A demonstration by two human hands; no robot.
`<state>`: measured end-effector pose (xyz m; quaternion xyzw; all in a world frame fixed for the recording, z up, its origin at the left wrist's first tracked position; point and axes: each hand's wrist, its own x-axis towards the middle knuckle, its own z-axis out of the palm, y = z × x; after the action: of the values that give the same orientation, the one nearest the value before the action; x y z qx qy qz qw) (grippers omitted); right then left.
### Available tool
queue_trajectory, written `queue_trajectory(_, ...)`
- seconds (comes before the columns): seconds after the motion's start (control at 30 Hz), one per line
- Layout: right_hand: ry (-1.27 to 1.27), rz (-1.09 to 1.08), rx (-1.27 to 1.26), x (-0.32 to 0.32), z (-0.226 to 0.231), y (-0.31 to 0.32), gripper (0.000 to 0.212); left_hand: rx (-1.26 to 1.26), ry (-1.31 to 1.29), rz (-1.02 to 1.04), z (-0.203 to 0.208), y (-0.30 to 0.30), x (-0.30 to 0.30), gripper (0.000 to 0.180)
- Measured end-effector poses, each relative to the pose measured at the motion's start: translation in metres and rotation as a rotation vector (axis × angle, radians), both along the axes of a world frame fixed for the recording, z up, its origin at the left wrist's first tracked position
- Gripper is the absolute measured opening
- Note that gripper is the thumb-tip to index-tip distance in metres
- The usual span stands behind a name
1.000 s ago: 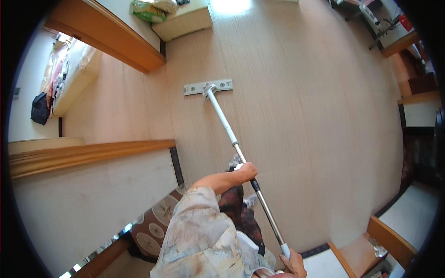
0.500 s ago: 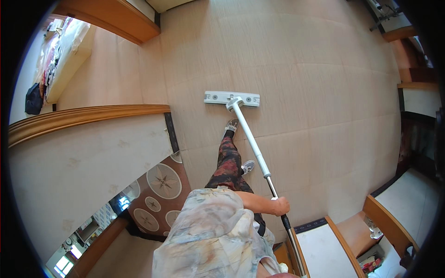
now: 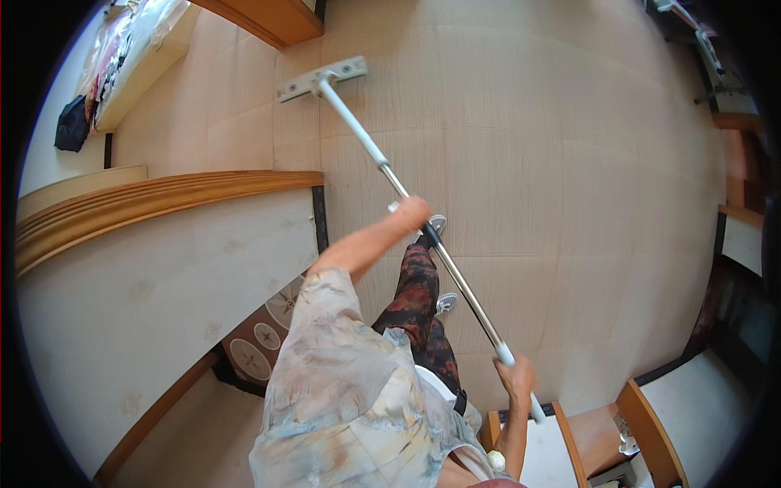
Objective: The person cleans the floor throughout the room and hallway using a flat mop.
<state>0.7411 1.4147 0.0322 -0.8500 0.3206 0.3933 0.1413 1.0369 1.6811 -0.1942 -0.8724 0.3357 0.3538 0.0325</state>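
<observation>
A mop (image 3: pixel 351 124) with a wide, pale flat head (image 3: pixel 295 87) and a long white-and-steel pole runs diagonally across the view. Its head rests on the floor at the far left, by the doorway. My left hand (image 3: pixel 413 213) is closed round the steel part of the pole, just above a dark collar, with the left arm stretched forward. Lower down and to the right, my right hand (image 3: pixel 517 378) grips the white handle near its end, close to my body. The mop head's underside is hidden.
Pale tiled floor (image 3: pixel 521 163) spreads ahead and to the right. A wall end with wooden trim (image 3: pixel 203 185) stands at left, beside a patterned mat (image 3: pixel 264 333). A bed-like piece with covered items (image 3: pixel 134 61) shows through the doorway. Wood-edged furniture (image 3: pixel 651 423) stands at lower right.
The mop head has swung forward and left, from the middle of the floor to beside the doorway. My left hand has reached forward with the pole; my right hand has come into view on the handle.
</observation>
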Motion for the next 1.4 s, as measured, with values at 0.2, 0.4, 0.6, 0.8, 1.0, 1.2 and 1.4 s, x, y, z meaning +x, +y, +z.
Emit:
queue_trajectory(0.2,-0.183,0.181,0.098,0.2,-0.024,0.093,0.039,0.152,-0.292,0.199,-0.034,0.147,0.147,0.013)
queue_trajectory(0.4,-0.253,0.223,0.158,0.274,-0.057,0.129,0.038,0.147,-0.436,0.512,-0.047,0.172,0.187,0.017)
queue_trajectory(0.6,-0.271,0.268,0.24,0.281,-0.064,0.152,0.038,0.147,-0.352,0.576,-0.043,0.187,0.177,0.022)
queue_trajectory(0.8,-0.21,0.302,0.252,0.256,-0.013,0.131,0.037,-0.025,-0.295,0.552,-0.027,0.193,0.15,0.025)
queue_trajectory(1.0,-0.154,0.316,0.107,0.14,0.048,0.039,0.036,-0.074,-0.308,0.312,-0.039,0.097,0.047,0.008)
queue_trajectory(1.2,-0.078,0.343,-0.206,-0.015,0.127,-0.033,0.031,-0.384,-0.013,0.236,0.015,-0.014,-0.102,0.013)
queue_trajectory(1.4,-0.111,0.326,-0.273,-0.158,0.206,-0.08,0.024,-0.557,0.08,0.122,0.062,-0.098,-0.248,0.011)
